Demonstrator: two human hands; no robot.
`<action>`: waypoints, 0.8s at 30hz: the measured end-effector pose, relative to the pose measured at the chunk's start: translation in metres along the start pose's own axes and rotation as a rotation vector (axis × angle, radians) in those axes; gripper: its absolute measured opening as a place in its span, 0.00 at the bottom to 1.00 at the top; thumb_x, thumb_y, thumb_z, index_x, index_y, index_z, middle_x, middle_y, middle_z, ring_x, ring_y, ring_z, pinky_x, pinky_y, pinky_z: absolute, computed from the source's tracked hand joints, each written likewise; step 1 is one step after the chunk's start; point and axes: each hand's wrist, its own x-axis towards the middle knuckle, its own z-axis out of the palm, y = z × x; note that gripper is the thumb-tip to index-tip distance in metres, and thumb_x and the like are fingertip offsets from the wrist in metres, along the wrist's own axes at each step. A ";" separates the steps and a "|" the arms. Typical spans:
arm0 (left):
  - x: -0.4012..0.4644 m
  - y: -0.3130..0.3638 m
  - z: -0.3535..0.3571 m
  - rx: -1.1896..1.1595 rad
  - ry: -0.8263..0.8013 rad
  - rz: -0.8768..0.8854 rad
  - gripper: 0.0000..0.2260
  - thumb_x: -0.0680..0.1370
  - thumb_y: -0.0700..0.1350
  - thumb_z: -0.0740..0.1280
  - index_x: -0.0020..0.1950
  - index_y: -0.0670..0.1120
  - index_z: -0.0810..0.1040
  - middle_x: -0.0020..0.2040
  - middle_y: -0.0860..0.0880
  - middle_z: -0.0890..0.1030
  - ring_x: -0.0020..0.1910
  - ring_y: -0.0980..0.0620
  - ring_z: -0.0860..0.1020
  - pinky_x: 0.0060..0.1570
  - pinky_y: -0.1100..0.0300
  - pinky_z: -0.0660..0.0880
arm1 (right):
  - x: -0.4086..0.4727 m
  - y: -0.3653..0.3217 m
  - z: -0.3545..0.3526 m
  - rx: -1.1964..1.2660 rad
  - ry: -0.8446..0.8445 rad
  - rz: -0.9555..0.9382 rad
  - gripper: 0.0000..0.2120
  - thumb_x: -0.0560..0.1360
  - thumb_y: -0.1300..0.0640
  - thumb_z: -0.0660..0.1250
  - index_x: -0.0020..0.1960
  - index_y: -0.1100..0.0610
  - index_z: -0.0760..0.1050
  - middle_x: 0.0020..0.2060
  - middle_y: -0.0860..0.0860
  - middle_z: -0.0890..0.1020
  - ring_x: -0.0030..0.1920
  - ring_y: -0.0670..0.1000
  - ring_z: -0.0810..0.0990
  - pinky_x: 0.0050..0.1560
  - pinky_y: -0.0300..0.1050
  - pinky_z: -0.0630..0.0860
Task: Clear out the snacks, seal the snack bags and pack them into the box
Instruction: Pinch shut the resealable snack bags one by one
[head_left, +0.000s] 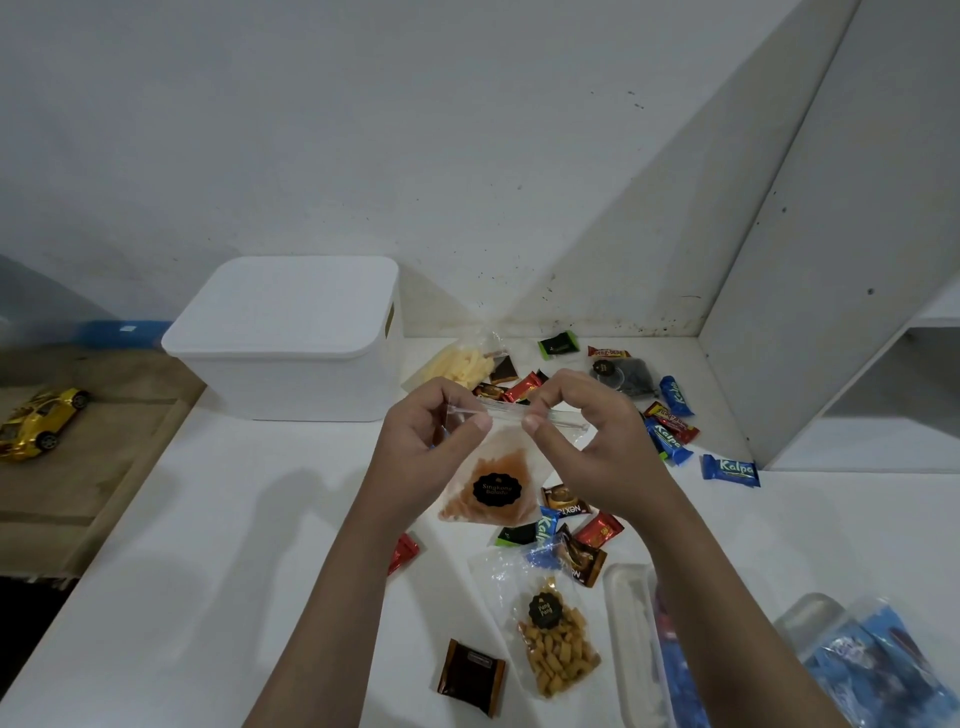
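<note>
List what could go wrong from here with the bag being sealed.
1. Both hands, left hand and right hand, pinch only the zip strip of the orange snack bag, which hangs tilted; an incomplete seal might spill chips.
2. The white box has its lid on, so packing may stall.
3. Loose candy wrappers lie right under the bag and could get knocked about.

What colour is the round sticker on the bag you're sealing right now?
Black, with gold lettering; the sticker sits on the bag of orange snacks, clearest in the head view.
</note>
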 end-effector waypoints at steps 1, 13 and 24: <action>0.000 0.000 0.001 -0.024 -0.007 -0.002 0.05 0.69 0.51 0.70 0.42 0.51 0.80 0.40 0.44 0.78 0.40 0.35 0.73 0.41 0.42 0.73 | 0.000 0.000 0.000 0.005 -0.003 -0.004 0.04 0.73 0.61 0.66 0.40 0.55 0.74 0.38 0.48 0.79 0.46 0.45 0.76 0.47 0.31 0.70; 0.001 0.007 0.011 -0.094 0.009 0.065 0.03 0.71 0.37 0.69 0.43 0.41 0.81 0.38 0.48 0.79 0.38 0.39 0.73 0.40 0.50 0.71 | 0.001 -0.007 0.004 0.100 -0.031 -0.019 0.03 0.73 0.63 0.66 0.40 0.59 0.74 0.37 0.46 0.77 0.44 0.44 0.76 0.47 0.30 0.70; -0.002 0.007 0.016 0.010 0.097 0.081 0.03 0.71 0.38 0.67 0.38 0.41 0.78 0.35 0.44 0.76 0.37 0.45 0.73 0.39 0.56 0.72 | 0.003 -0.014 0.012 -0.098 0.056 -0.125 0.01 0.71 0.64 0.66 0.41 0.61 0.75 0.37 0.50 0.78 0.42 0.49 0.75 0.45 0.49 0.73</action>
